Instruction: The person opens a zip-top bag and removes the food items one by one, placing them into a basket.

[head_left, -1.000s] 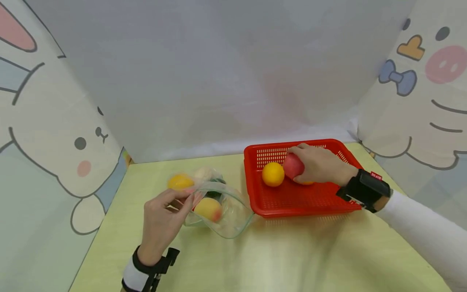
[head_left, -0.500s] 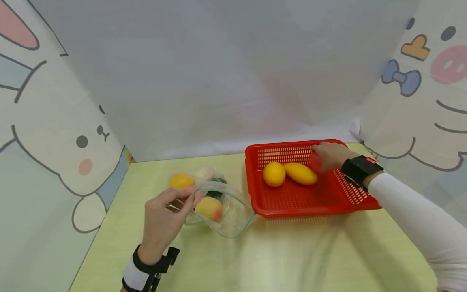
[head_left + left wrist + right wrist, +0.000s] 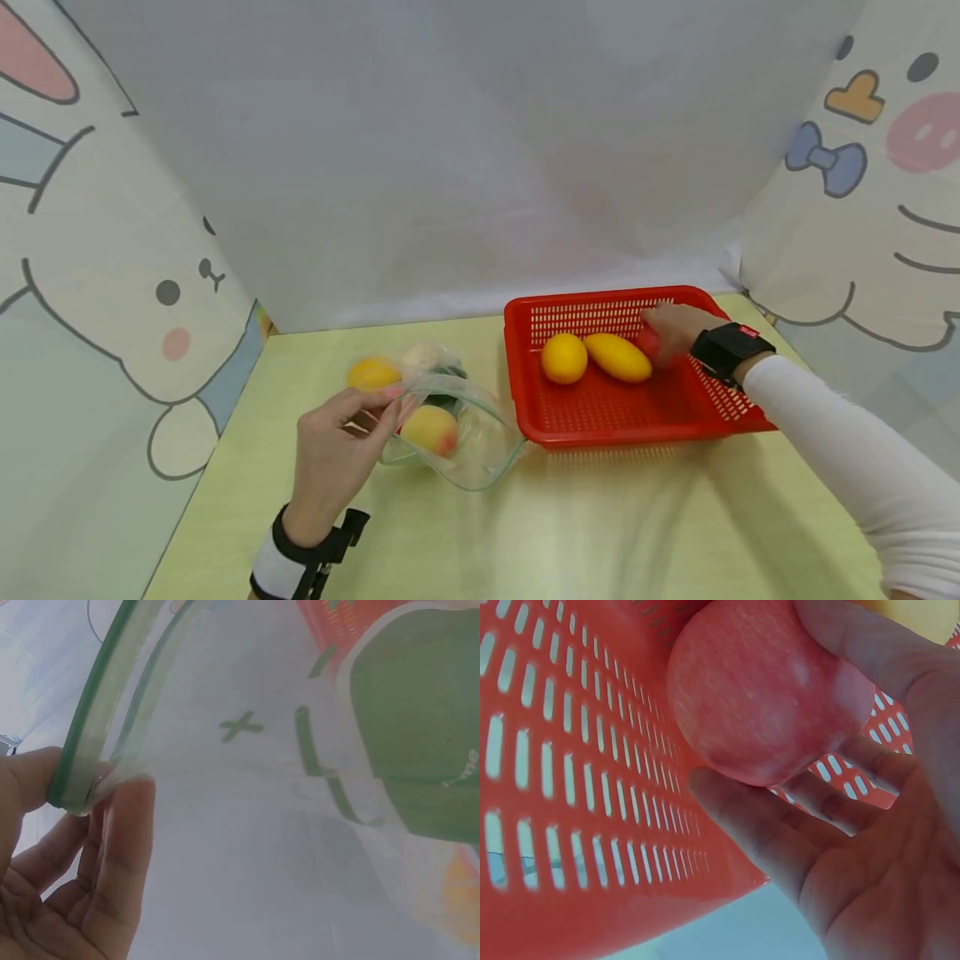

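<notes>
My left hand (image 3: 341,454) pinches the green-edged rim of a clear zip-top bag (image 3: 480,467) between thumb and fingers. The bag stands open; in it lie a yellow-red peach (image 3: 429,430), a yellow fruit (image 3: 372,373), a pale round item (image 3: 422,357) and something dark green, partly hidden. In the right part of the red basket (image 3: 592,435), my right hand (image 3: 678,329) holds a red apple (image 3: 761,690). In the right wrist view its thumb lies over one side of the apple and its fingers lie under the other, near the slotted wall.
A round orange-yellow fruit (image 3: 564,358) and a long yellow fruit, mango-like (image 3: 618,357), lie side by side in the basket, left of the apple. The basket stands on a pale yellow-green table (image 3: 562,533), against a white back wall (image 3: 450,167). Cartoon-printed panels (image 3: 150,333) flank it.
My right hand has moved the apple rightward in the basket, uncovering the long yellow fruit; over the last half second it has barely moved. My left hand keeps its place on the bag.
</notes>
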Demonstrator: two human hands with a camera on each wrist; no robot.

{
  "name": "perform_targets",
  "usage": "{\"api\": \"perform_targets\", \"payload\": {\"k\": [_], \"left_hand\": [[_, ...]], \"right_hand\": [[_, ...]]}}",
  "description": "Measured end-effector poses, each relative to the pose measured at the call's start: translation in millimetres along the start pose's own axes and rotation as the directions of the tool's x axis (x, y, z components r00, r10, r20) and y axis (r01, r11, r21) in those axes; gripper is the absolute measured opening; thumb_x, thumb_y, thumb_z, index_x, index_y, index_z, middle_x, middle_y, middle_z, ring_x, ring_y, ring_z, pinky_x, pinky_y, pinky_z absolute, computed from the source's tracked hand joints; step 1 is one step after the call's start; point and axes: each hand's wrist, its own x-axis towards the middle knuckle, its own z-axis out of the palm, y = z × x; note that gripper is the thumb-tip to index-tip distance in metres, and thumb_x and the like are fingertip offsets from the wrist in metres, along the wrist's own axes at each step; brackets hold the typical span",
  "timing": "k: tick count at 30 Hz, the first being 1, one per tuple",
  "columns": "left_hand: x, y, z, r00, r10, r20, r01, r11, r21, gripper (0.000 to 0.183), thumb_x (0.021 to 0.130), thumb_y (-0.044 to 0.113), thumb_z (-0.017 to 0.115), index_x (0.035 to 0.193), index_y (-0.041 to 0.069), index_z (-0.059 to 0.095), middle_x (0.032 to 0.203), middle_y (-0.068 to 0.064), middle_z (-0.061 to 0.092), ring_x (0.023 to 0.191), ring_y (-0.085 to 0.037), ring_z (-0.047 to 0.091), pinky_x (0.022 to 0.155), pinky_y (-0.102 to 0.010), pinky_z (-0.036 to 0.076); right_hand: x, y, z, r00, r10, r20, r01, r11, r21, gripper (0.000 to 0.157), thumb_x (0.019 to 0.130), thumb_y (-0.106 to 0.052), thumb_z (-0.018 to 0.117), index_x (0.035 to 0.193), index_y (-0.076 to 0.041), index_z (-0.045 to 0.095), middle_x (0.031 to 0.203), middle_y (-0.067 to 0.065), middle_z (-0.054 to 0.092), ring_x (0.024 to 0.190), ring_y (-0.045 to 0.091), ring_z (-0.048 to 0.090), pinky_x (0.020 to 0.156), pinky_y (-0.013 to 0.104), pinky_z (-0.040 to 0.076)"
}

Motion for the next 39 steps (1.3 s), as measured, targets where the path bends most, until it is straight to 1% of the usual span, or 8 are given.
{"api": "perform_targets", "payload": {"k": [10,16,22,24,28,30,34,39], "left_hand": [[1.0,-0.2,1.5,1.000,-0.006,0.005,0.006,1.000,0.005,0.014,0.083,-0.001,0.086,0.092,0.010,0.084,0.081,-0.003,0.080,0.058,-0.002,0.067,0.056,-0.011,0.056],[1.2,0.5,2.1,1.000,-0.024,0.004,0.024,1.000,0.004,0.013,0.083,0.000,0.086,0.091,0.010,0.084,0.082,-0.002,0.080,0.060,-0.002,0.066,0.057,-0.010,0.056],[1.3,1.0,2.6,1.000,-0.027,0.002,0.027,1.000,-0.001,0.011,0.084,0.001,0.087,0.090,0.010,0.084,0.082,-0.002,0.080,0.060,-0.001,0.065,0.057,-0.010,0.056],[1.1,1.3,2.4,1.000,-0.026,0.002,0.026,1.000,0.001,0.011,0.084,0.000,0.087,0.089,0.009,0.084,0.082,-0.002,0.080,0.060,-0.001,0.065,0.057,-0.010,0.056],[0.9,2.0,2.1,1.000,-0.029,0.002,0.029,1.000,0.011,0.010,0.083,0.000,0.087,0.089,0.009,0.084,0.081,-0.002,0.080,0.060,-0.002,0.066,0.057,-0.010,0.056],[0.8,2.3,1.9,1.000,-0.028,0.003,0.028,0.999,0.015,0.010,0.084,0.001,0.087,0.089,0.009,0.084,0.081,-0.002,0.080,0.060,-0.003,0.066,0.057,-0.010,0.056],[0.7,2.3,1.5,1.000,-0.019,0.009,0.018,1.000,0.018,0.010,0.084,0.001,0.086,0.090,0.009,0.084,0.081,-0.003,0.080,0.059,-0.006,0.068,0.057,-0.010,0.056],[0.2,2.3,1.7,1.000,-0.017,0.010,0.017,1.000,0.019,0.011,0.085,0.002,0.086,0.092,0.010,0.084,0.083,-0.003,0.080,0.059,-0.007,0.068,0.057,-0.010,0.056]], "right_hand": [[-23,-24,-17.4,0.999,-0.001,-0.045,-0.003,0.997,-0.079,0.067,0.085,-0.022,0.085,0.141,0.002,0.058,0.126,0.025,0.066,0.105,0.037,0.063,0.099,0.062,0.059],[-50,-72,-41.5,0.970,-0.104,-0.220,0.086,0.992,-0.093,0.061,0.093,-0.026,0.082,0.142,0.000,0.058,0.132,0.027,0.064,0.109,0.041,0.067,0.096,0.060,0.061],[-85,-143,-46.7,0.872,-0.249,-0.421,0.241,0.968,-0.073,0.057,0.091,-0.024,0.084,0.139,-0.003,0.063,0.131,0.021,0.068,0.115,0.038,0.068,0.099,0.056,0.062],[-94,-166,-42.4,0.806,-0.330,-0.492,0.327,0.940,-0.095,0.053,0.088,-0.024,0.087,0.133,-0.004,0.067,0.124,0.016,0.072,0.108,0.032,0.070,0.096,0.050,0.064],[-105,-207,-26.0,0.615,-0.498,-0.611,0.533,0.834,-0.144,0.040,0.084,-0.023,0.091,0.117,-0.009,0.074,0.102,0.006,0.074,0.086,0.017,0.066,0.080,0.031,0.066],[-108,-224,-15.1,0.560,-0.550,-0.620,0.628,0.770,-0.115,0.034,0.086,-0.023,0.089,0.113,-0.010,0.075,0.099,0.003,0.073,0.081,0.013,0.064,0.076,0.022,0.063],[-106,-255,7.7,0.545,-0.615,-0.569,0.731,0.681,-0.035,0.027,0.092,-0.024,0.084,0.115,-0.013,0.075,0.102,-0.001,0.073,0.080,0.008,0.062,0.077,0.011,0.058],[-85,-288,27.7,0.525,-0.665,-0.532,0.728,0.674,-0.124,0.028,0.093,-0.024,0.083,0.117,-0.014,0.075,0.107,-0.001,0.076,0.085,0.011,0.067,0.082,0.011,0.058]]}}
